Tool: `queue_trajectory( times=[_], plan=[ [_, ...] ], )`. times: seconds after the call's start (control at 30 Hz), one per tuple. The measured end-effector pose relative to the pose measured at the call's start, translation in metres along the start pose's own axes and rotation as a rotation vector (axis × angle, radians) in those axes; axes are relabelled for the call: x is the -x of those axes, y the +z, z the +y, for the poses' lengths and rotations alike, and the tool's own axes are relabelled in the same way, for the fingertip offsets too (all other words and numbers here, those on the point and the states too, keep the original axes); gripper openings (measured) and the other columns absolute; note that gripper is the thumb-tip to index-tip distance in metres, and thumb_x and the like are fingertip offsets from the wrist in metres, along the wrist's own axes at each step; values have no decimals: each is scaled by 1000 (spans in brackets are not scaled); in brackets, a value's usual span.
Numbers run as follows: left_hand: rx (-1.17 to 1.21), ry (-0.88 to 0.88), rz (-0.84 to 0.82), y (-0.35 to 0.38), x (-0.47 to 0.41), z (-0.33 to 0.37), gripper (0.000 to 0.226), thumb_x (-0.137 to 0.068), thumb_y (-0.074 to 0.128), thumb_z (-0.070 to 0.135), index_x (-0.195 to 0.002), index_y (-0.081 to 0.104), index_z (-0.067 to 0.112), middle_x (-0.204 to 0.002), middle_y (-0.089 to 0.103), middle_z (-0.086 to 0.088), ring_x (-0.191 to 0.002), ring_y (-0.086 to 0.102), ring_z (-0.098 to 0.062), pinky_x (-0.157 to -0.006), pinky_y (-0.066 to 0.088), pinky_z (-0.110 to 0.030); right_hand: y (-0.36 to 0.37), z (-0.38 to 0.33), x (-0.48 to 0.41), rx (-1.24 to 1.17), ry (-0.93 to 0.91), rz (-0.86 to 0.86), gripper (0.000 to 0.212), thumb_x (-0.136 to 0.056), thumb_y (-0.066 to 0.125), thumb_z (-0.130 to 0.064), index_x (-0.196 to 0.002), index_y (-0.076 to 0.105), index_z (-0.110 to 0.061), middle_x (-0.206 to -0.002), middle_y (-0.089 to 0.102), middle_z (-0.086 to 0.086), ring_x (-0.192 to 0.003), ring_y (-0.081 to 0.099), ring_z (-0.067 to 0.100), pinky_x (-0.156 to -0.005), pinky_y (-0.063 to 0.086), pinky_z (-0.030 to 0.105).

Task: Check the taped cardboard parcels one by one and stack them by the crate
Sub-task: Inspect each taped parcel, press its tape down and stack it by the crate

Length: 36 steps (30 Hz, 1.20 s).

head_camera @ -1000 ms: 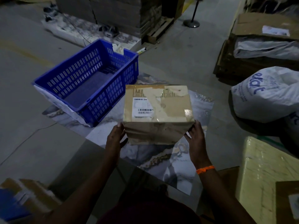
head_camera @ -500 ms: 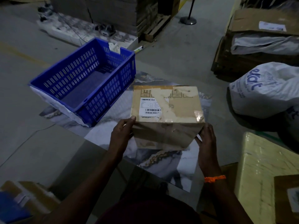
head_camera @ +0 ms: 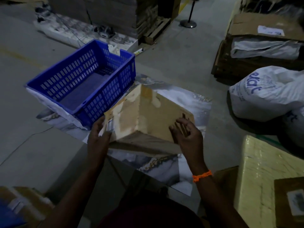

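- Grip on the left is wide: the left hand [head_camera: 98,137] lies with straight fingers against the near-left face of the taped cardboard parcel [head_camera: 148,116]. It presses rather than clutches, which suits steadying a box while it pivots.
- Grip on the right is loose: the right hand [head_camera: 185,134], with an orange wristband [head_camera: 202,176], has its fingers slackly bent at the near-right face and curled round nothing. Blur hides whether the fingertips touch the card.
- The parcel is held off the floor between both hands, tilted, with one corner edge towards the camera. I judge this lets the side faces and tape [head_camera: 131,99] be looked over.
- A pale label [head_camera: 109,125] sits by the left fingers, too smeared to read.
- Below lies a marble-patterned sheet [head_camera: 181,99], with the blue crate [head_camera: 105,102] resting on its far-left part just beyond the parcel. The stacking spot is therefore close, though nothing is stacked there yet.
- A white sack [head_camera: 263,92] and a yellow wrapped parcel [head_camera: 263,170] sit to the right, probably within reach.
- With such light contact, a slip is the main risk.
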State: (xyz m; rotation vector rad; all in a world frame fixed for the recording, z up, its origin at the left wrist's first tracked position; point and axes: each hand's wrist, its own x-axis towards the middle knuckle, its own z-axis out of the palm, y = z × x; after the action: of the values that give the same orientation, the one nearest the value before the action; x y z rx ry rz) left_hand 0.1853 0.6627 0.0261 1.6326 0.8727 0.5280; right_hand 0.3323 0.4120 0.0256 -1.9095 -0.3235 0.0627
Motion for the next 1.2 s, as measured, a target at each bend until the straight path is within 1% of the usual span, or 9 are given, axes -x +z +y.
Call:
queue_trajectory(
  times=[0.13,0.27,0.4,0.6,0.77,0.87,0.93,1.1,1.2],
  plan=[
    [-47,52,-72,-9,-9,14,39,-106,38,44,-138,57,32,-143,57,3,-132,50,-18,-111,42,-43,17,24,3,214,70,-14,80,-71,73,-80,-130,62,-27,-135,58,2,-132,50,20,-107,48,47],
    [86,-37,-125,-14,-12,21,47,-109,30,47,-137,59,23,-138,61,-4,-127,57,-21,-102,50,-37,15,26,-5,28,232,-99,102,-60,84,-78,-144,47,-34,-140,57,-4,-127,58,14,-100,57,43],
    [164,-132,-107,-15,-9,31,44,-105,37,50,-126,62,20,-125,66,-3,-109,64,-13,-76,51,-24,8,21,-4,-129,251,-79,97,-64,90,-56,-145,47,-25,-129,65,-10,-113,64,0,-93,61,39],
    [174,-94,-203,-11,-4,27,47,-99,60,36,-145,51,34,-134,55,11,-110,56,0,-89,52,-31,-6,24,-6,-141,225,-38,78,-75,91,-34,-143,52,-28,-132,66,-5,-121,65,12,-89,63,45],
    [133,-120,-262,2,5,6,63,-94,66,40,-151,42,38,-149,47,8,-114,55,-2,-100,53,-47,-27,29,-17,-72,191,-35,76,-84,84,-14,-150,45,-17,-135,62,2,-116,63,11,-65,57,14],
    [112,-130,-284,7,8,-7,56,-91,71,43,-138,44,53,-150,47,9,-124,56,-16,-102,52,-50,-31,37,-14,-42,210,-19,73,-89,80,-17,-152,43,-17,-134,61,2,-118,60,15,-67,52,8],
    [105,-141,-259,7,6,-12,52,-95,68,33,-138,45,51,-151,47,7,-130,53,-21,-103,51,-53,-29,39,-15,-31,227,-27,74,-92,78,-23,-155,40,-20,-130,58,-4,-117,57,11,-67,51,7],
    [38,-136,-206,10,-18,-2,46,-99,63,20,-144,54,23,-132,59,4,-122,58,-19,-100,52,-44,-31,38,-42,-31,276,-83,67,-93,77,-27,-151,45,-18,-128,59,-4,-106,62,5,-81,55,22],
    [25,-188,-226,20,-36,15,39,-100,59,17,-140,57,19,-118,63,3,-105,60,-13,-81,51,-31,-30,40,-66,-94,335,-154,43,-91,79,-29,-129,66,-14,-122,73,7,-106,72,22,-91,61,44]
  ],
)
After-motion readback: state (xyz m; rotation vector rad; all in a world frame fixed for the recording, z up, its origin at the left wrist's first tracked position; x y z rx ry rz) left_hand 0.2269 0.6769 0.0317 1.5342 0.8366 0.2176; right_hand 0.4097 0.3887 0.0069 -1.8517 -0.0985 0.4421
